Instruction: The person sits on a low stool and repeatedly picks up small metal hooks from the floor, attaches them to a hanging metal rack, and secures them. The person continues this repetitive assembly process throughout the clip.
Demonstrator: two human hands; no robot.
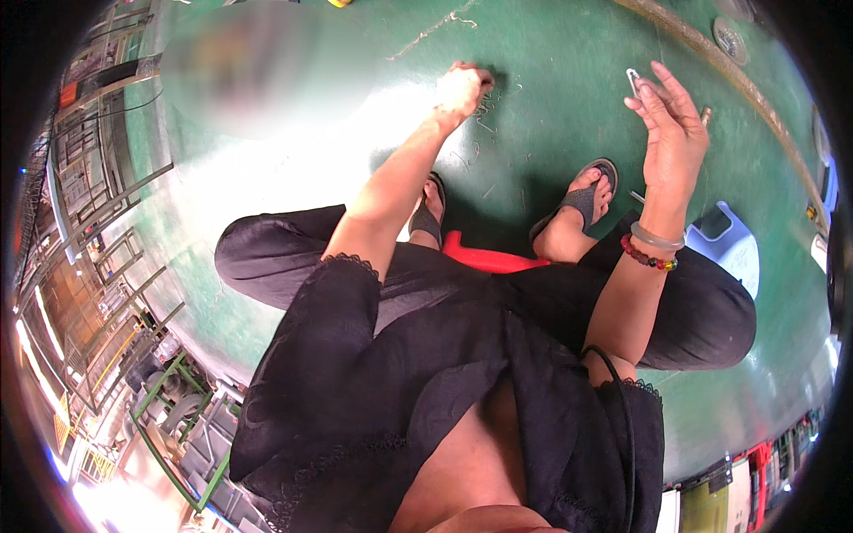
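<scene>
My right hand point(673, 142), raised at the right above the green floor, pinches a small bent silvery metal piece point(633, 82) between thumb and fingertips; its exact kind is too small to tell. The other fingers of that hand stick up apart. A small brass-coloured tip point(706, 116) shows beside its outer edge; whether the hand holds it I cannot tell. My left hand point(462, 91) is low at the floor with its fingers curled together. Thin wiry metal bits point(484, 111) lie right beside those fingers. Whatever is in the left fingertips is hidden.
A red plastic seat edge point(493, 258) shows between my legs. Beside my right knee stands a pale blue plastic stool point(727, 240). A long curved pipe point(711, 53) crosses the upper right. Metal racks point(89, 178) line the left side.
</scene>
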